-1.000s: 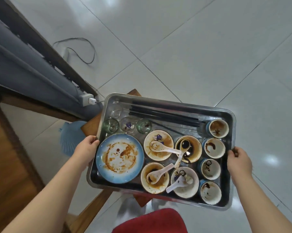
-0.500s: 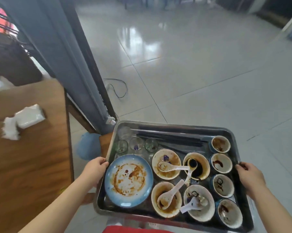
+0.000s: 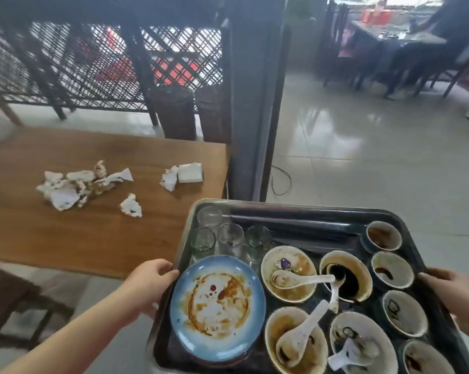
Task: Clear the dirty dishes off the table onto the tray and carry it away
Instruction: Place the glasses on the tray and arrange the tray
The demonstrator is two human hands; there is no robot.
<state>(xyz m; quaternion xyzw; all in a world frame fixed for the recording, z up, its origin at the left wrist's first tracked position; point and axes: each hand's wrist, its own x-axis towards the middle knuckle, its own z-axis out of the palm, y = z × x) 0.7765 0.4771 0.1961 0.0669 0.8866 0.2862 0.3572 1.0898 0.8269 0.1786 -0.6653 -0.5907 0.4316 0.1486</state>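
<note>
Beside the wooden surface [image 3: 93,233], out over the tiled floor [image 3: 363,171], a person holds the loaded tray [image 3: 295,205] in both hands. The left hand [image 3: 149,283] grips the left short rim, its fingers [image 3: 164,266] curled over the edge just beside the plate [image 3: 217,306]. The right hand [image 3: 456,288] closes on the opposite short rim, near the small bowls [image 3: 392,269]. The tray's long axis runs across the body from left to right, turned a little so that its far left corner points toward the surface's corner. The chopsticks [image 3: 295,221] lie along the far long side, parallel to that axis. The glasses [image 3: 230,236] stand upright in the far left corner, and the spoons [image 3: 300,280] rest loose in the larger bowls. Only crumpled napkins [image 3: 74,187] show on the surface, so loading looks finished and the carry appears to be the step in hand. Doing it well likely means holding the tray level with an even grip at both ends and walking at a steady pace, since the glasses and spoons would probably shift first. The left corner should also swing wide of the surface and the dark post [image 3: 255,103]
</note>
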